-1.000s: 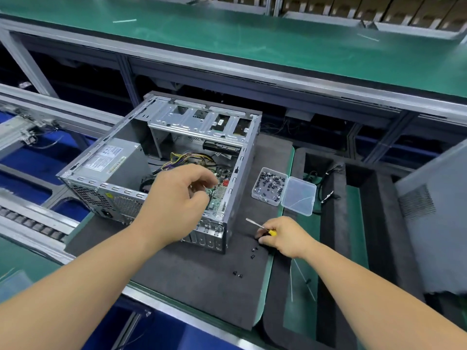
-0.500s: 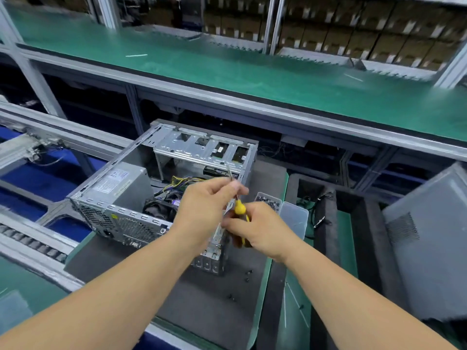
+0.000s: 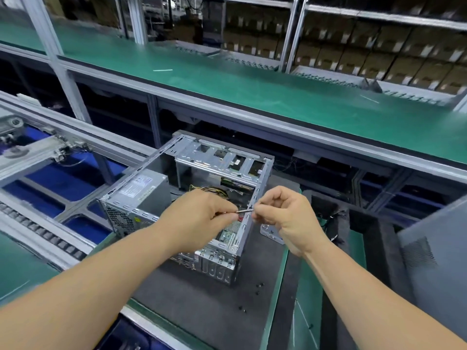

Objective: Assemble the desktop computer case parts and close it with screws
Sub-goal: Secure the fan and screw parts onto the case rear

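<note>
Evidently both hands, left hand (image 3: pixel 199 221) and right hand (image 3: pixel 283 213), pinch the screwdriver shaft (image 3: pixel 244 211) above the open case (image 3: pixel 242 231), probably seating a screw.

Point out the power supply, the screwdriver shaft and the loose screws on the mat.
power supply (image 3: pixel 141 189): head view, labelled top face.
screwdriver shaft (image 3: pixel 245 211): head view, bare metal between the hands.
loose screws (image 3: pixel 258 289): head view, one black screw on the mat.

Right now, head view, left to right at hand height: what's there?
Power supply → left hand → screwdriver shaft → right hand → grey side panel.
</note>
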